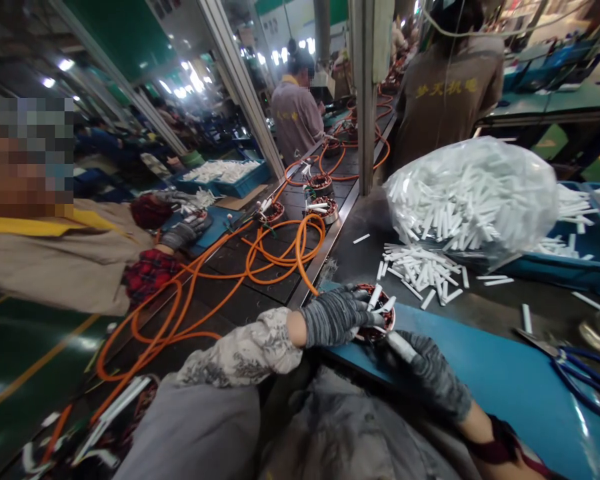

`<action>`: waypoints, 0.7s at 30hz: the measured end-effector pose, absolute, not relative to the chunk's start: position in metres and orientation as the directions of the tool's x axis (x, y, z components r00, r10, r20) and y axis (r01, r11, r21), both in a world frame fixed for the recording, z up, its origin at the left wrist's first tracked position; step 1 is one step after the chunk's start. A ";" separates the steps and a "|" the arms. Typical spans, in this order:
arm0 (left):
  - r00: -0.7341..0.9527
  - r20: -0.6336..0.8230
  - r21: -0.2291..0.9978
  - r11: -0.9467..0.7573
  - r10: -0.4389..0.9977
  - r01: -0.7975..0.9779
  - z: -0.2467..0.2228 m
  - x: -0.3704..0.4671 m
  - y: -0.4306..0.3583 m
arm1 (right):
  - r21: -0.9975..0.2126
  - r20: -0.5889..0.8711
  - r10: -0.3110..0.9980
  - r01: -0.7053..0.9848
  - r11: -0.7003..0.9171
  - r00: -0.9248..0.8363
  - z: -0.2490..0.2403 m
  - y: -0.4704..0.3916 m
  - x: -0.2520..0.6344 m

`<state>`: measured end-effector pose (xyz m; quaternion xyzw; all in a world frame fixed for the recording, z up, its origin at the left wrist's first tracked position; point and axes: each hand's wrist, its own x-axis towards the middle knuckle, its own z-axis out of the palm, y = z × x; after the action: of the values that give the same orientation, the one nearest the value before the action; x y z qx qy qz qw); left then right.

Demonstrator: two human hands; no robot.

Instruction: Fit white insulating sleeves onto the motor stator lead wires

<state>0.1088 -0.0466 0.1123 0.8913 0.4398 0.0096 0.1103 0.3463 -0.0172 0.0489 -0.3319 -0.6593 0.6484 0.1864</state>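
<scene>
A wire-wound motor stator with copper windings and several white sleeves sits at the edge of a blue mat in front of me. My left hand, in a grey striped glove, is curled over the stator's left side and grips it. Close by its right lower edge, my right hand, gloved too, has its fingers bent together. A white piece shows at those fingers; whether it is a sleeve or a finger wrap I cannot tell. Blur hides the right fingertips.
Loose white sleeves lie beyond the mat, before a clear bag of sleeves and a blue bin. Blue-handled scissors lie right. Orange cables and more stators cover the line. A co-worker's gloved hands work at left.
</scene>
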 end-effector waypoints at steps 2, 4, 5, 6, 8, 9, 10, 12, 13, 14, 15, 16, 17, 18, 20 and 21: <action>0.634 -0.053 0.143 -0.623 0.771 0.769 0.104 0.116 -0.049 | -0.953 -0.292 0.652 0.154 -0.261 -0.699 0.042 -0.026 0.353; 0.631 -0.030 0.108 -0.625 0.775 0.773 0.095 0.124 -0.053 | -0.917 -0.345 0.649 0.094 -0.388 -0.678 0.037 -0.032 0.359; 0.619 -0.026 0.098 -0.614 0.785 0.783 0.091 0.128 -0.055 | -0.897 -0.367 0.653 0.065 -0.438 -0.662 0.035 -0.034 0.361; 0.601 -0.023 0.088 -0.597 0.799 0.797 0.085 0.134 -0.058 | -0.878 -0.387 0.660 0.039 -0.477 -0.644 0.034 -0.035 0.364; 0.556 -0.008 0.055 -0.555 0.831 0.830 0.074 0.145 -0.063 | -0.873 -0.402 0.686 0.027 -0.487 -0.606 0.033 -0.032 0.369; 0.528 0.003 0.033 -0.527 0.850 0.849 0.068 0.151 -0.067 | -0.896 -0.385 0.714 0.052 -0.441 -0.585 0.032 -0.030 0.371; 0.495 0.017 0.009 -0.496 0.868 0.868 0.062 0.157 -0.071 | -0.925 -0.354 0.744 0.093 -0.368 -0.567 0.032 -0.026 0.373; 0.425 0.047 -0.028 -0.424 0.904 0.905 0.052 0.166 -0.079 | -0.958 -0.286 0.779 0.188 -0.217 -0.558 0.032 -0.017 0.377; 0.394 0.061 -0.034 -0.393 0.917 0.919 0.048 0.169 -0.082 | -0.959 -0.273 0.769 0.227 -0.170 -0.578 0.034 -0.012 0.379; 0.370 0.074 -0.028 -0.368 0.926 0.929 0.045 0.170 -0.085 | -0.955 -0.277 0.742 0.260 -0.143 -0.611 0.036 -0.006 0.382; 0.350 0.086 -0.014 -0.350 0.933 0.937 0.044 0.170 -0.087 | -0.950 -0.285 0.709 0.291 -0.117 -0.645 0.040 0.002 0.386; 0.332 0.094 0.006 -0.334 0.939 0.943 0.043 0.169 -0.087 | -0.944 -0.277 0.694 0.324 -0.067 -0.665 0.044 0.011 0.392; 0.310 0.098 0.030 -0.315 0.946 0.949 0.043 0.167 -0.087 | -0.933 -0.251 0.712 0.361 0.003 -0.656 0.048 0.024 0.399; 0.283 0.102 0.052 -0.289 0.954 0.956 0.043 0.164 -0.085 | -0.905 -0.213 0.757 0.417 0.085 -0.617 0.052 0.039 0.408; 0.217 0.113 0.089 -0.227 0.970 0.970 0.043 0.159 -0.080 | -0.755 -0.028 0.923 0.613 0.232 -0.383 0.057 0.074 0.430; 0.191 0.114 0.108 -0.204 0.975 0.973 0.043 0.157 -0.078 | -0.602 0.057 0.964 0.762 0.241 -0.260 0.056 0.093 0.442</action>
<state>0.1568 -0.0776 0.0430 0.7718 0.6309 0.0787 0.0059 0.4419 0.0925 0.0563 -0.5691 -0.7580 0.2359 0.2144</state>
